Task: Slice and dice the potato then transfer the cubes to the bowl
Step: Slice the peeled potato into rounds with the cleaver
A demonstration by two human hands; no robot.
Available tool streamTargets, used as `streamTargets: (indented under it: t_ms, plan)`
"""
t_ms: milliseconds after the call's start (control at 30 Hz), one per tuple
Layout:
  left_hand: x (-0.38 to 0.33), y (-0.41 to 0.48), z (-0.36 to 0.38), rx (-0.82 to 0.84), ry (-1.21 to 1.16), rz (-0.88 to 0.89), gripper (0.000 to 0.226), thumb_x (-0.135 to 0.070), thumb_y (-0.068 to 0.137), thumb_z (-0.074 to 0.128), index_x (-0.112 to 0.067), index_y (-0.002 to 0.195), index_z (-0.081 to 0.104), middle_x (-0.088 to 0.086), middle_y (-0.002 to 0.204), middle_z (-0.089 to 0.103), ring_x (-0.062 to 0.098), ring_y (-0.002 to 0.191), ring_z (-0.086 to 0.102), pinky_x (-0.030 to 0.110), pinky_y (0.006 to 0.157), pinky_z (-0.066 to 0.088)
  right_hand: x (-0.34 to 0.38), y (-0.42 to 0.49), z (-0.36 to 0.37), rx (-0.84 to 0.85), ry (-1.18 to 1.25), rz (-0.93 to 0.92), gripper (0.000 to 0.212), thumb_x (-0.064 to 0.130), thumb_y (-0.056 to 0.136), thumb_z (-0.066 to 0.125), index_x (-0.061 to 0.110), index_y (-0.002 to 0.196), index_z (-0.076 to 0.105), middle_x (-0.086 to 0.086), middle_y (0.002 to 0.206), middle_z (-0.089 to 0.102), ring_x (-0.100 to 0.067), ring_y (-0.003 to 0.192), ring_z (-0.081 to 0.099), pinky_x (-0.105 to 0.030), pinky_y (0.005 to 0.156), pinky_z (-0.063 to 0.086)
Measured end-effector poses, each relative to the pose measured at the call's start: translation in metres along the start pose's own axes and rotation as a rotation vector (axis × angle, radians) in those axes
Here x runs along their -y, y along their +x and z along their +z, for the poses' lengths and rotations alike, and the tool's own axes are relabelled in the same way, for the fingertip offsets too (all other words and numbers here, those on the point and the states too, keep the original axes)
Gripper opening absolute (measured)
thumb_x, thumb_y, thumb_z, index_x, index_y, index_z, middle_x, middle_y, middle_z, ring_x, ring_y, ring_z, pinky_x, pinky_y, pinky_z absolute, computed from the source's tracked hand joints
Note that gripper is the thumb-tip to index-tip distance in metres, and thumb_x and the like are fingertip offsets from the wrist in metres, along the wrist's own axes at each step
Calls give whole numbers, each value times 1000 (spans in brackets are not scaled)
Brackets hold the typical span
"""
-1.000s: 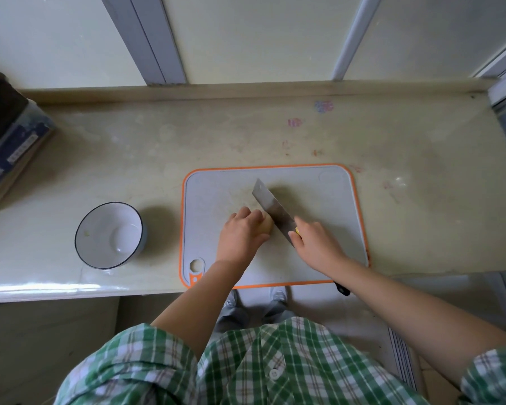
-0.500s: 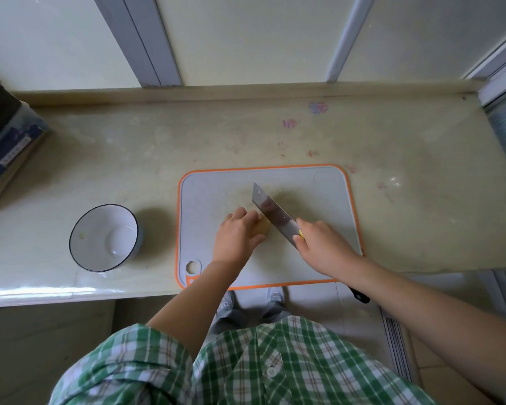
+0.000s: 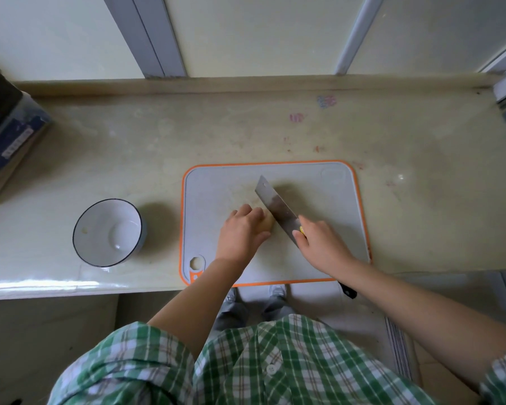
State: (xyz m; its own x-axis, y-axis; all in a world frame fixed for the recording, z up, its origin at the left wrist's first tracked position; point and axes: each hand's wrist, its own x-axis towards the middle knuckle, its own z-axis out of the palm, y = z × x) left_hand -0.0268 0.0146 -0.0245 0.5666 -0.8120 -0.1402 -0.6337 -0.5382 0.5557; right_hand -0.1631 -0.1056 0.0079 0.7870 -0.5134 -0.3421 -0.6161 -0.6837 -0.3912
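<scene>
Almost nothing has moved in the last second: the left hand (image 3: 241, 232) still holds the potato (image 3: 268, 222) on the cutting board (image 3: 327, 200), the right hand's (image 3: 322, 244) grip stays around the cleaver (image 3: 275, 203) beside it, so slicing is only starting.

- You have one potato (image 3: 268, 222) in front of you.
- One knife (image 3: 275, 203).
- One cutting board (image 3: 322, 197).
- One bowl (image 3: 95, 248).
- Two hands of yours: left hand (image 3: 241, 235), right hand (image 3: 322, 244).
- One box (image 3: 9, 141).
</scene>
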Motion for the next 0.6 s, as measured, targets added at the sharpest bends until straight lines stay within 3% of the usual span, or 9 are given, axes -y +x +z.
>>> streamTargets:
  t_ms: [167,600]
  plan:
    - [1,0,0,-5,-14,16,31,-25,75,75,-12,100,63,8,92,55,33,84,52,41,70,45,10,8,-21,19,-12,-48,13,22,94,45,18,85,36,-17,80,59,-41,80,56,-36,58,30]
    - [2,0,-1,-2,-15,16,31,-25,76,75,-13,102,63,8,94,55,32,86,53,37,72,43,11,-5,-27,75,-65,-45,14,20,95,43,16,84,35,-4,68,41,-33,67,47,-34,55,28]
